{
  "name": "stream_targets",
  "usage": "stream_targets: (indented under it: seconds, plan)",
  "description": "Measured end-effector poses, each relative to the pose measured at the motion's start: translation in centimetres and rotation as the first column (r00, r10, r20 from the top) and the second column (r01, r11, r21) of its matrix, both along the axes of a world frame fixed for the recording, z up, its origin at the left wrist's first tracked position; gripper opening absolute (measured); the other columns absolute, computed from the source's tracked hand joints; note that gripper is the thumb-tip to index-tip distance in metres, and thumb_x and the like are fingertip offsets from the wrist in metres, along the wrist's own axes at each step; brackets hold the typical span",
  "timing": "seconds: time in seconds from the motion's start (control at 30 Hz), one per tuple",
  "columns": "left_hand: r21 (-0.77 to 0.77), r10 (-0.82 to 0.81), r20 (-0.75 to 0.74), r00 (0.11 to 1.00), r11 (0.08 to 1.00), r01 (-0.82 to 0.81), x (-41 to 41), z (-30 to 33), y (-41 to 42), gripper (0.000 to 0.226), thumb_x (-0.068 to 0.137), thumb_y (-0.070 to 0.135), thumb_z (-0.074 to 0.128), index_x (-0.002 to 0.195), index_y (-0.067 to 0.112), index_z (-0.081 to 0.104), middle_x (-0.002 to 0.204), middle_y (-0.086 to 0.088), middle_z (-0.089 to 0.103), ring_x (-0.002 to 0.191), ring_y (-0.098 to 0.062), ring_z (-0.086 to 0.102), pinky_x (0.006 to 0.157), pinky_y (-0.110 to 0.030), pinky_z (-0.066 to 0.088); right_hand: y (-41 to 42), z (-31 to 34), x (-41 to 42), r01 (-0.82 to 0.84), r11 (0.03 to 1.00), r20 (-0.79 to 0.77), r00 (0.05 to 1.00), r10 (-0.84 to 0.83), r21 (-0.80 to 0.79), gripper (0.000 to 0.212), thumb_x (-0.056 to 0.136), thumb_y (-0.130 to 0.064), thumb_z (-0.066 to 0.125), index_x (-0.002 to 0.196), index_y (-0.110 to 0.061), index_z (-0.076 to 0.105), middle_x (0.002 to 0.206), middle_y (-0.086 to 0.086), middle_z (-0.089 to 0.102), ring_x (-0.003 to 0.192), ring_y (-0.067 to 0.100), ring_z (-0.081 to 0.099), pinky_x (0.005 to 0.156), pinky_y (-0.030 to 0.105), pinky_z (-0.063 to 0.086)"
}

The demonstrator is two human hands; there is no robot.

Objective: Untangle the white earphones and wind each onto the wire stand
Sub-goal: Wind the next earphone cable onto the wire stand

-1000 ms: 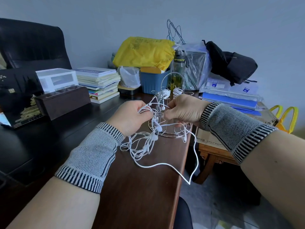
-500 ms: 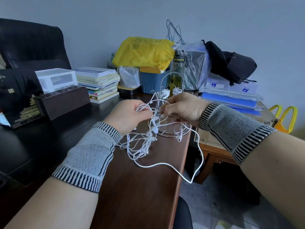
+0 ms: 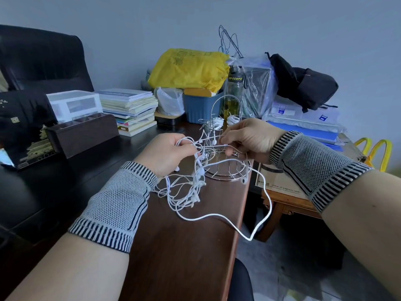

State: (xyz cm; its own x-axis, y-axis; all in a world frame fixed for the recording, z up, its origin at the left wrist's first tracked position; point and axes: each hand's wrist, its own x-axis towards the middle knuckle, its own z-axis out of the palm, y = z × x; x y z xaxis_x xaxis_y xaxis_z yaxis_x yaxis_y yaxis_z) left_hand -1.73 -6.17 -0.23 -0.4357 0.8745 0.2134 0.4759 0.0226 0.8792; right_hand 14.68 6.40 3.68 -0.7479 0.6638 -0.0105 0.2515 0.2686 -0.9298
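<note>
Untangling was under way: the left hand and right hand pinched white earphones cord between them; next, freeing one strand for the wire stand beyond.

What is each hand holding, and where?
Both hold the earphones: left hand grips cords atop the tangle, right hand pinches a strand beside the stand.

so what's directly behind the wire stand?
Behind the wire stand: a blue bin and a green-tinted bottle. The right hand covers the stand's right side.
</note>
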Motion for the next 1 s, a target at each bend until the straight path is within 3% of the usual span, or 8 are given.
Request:
stream_targets:
  seconds: [0.13,0.23,0.37,0.53,0.7,0.77,0.87,1.0]
  plan:
    - [-0.008,0.051,-0.054,0.997,0.999,-0.051,-0.3,-0.2,0.1,0.023,0.076,0.028,0.065,0.076,0.006,0.060,0.042,0.013,0.035,0.041,-0.011,0.031,0.050,-0.028,0.026,-0.1,0.2,0.1,0.033,0.999,-0.001,0.999,-0.033,-0.037,0.012,0.090,-0.007,0.062,0.078,-0.004,0.066,0.052,0.005,0.062,0.053,0.014,0.045,0.034,0.016,0.027]
    - [-0.014,0.073,-0.063,0.995,0.997,-0.074,-0.5,-0.3,0.1,0.013,0.084,0.020,0.064,0.074,0.012,0.060,0.041,0.014,0.037,0.043,-0.012,0.032,0.052,-0.029,0.027,-0.1,0.4,0.3,0.078,0.991,-0.071,0.994,-0.087,-0.113,0.007,0.090,-0.002,0.060,0.084,0.000,0.064,0.060,0.009,0.064,0.041,0.008,0.045,0.036,0.016,0.030]
    - [-0.047,0.022,-0.047,0.999,0.999,-0.024,-0.6,0.0,-0.3,0.013,0.085,0.017,0.067,0.073,0.015,0.062,0.042,0.014,0.038,0.040,-0.009,0.030,0.045,-0.024,0.024,0.4,0.8,0.9,0.075,0.966,-0.206,0.970,-0.129,-0.248,0.015,0.089,0.008,0.051,0.081,-0.001,0.061,0.066,0.013,0.062,0.041,0.009,0.046,0.034,0.016,0.031]
    - [-0.039,-0.019,0.035,0.999,0.999,0.020,-0.6,0.4,-1.1,0.013,0.090,0.019,0.064,0.082,0.013,0.072,0.061,0.006,0.063,0.039,-0.007,0.028,0.036,-0.017,0.022,1.0,1.2,1.9,0.105,0.934,-0.310,0.926,-0.217,-0.341,0.022,0.094,0.006,0.045,0.081,-0.004,0.061,0.068,0.011,0.064,0.058,0.017,0.063,0.046,0.026,0.052]
    - [-0.038,0.008,0.151,0.989,0.999,-0.002,-0.9,0.7,-1.4,0.024,0.087,-0.003,0.055,0.084,0.014,0.071,0.063,-0.006,0.044,0.042,-0.009,0.023,0.035,-0.018,0.016,1.4,0.9,2.6,0.143,0.900,-0.359,0.883,-0.304,-0.411,0.025,0.092,0.008,0.041,0.083,-0.002,0.062,0.068,0.012,0.064,0.049,0.017,0.064,0.041,0.023,0.052]
    - [-0.034,-0.003,0.183,0.983,0.999,0.010,-0.8,0.7,-1.6,0.022,0.088,0.001,0.056,0.084,0.015,0.072,0.063,-0.004,0.040,0.042,-0.008,0.023,0.036,-0.017,0.016,1.5,0.9,2.8,0.159,0.880,-0.370,0.863,-0.344,-0.447,0.025,0.093,0.007,0.040,0.083,-0.002,0.061,0.068,0.012,0.063,0.047,0.016,0.061,0.038,0.021,0.048]
    - [-0.052,-0.009,0.024,1.000,0.999,0.010,-0.4,1.0,-1.9,0.010,0.091,0.025,0.066,0.089,0.023,0.075,0.048,0.014,0.041,0.037,-0.004,0.032,0.039,-0.015,0.024,1.5,1.0,3.0,0.174,0.876,-0.355,0.865,-0.354,-0.450,0.025,0.093,0.005,0.040,0.083,-0.004,0.061,0.067,0.010,0.064,0.046,0.012,0.056,0.036,0.018,0.044]
    - [-0.028,0.064,-0.132,0.989,0.997,-0.068,-0.6,0.8,-1.6,0.011,0.088,0.031,0.069,0.084,0.022,0.076,0.040,0.016,0.041,0.036,-0.003,0.037,0.044,-0.017,0.028,1.8,1.0,3.0,0.190,0.892,-0.337,0.877,-0.342,-0.411,0.027,0.091,0.004,0.042,0.080,-0.010,0.063,0.071,0.007,0.066,0.040,0.007,0.041,0.035,0.015,0.031]
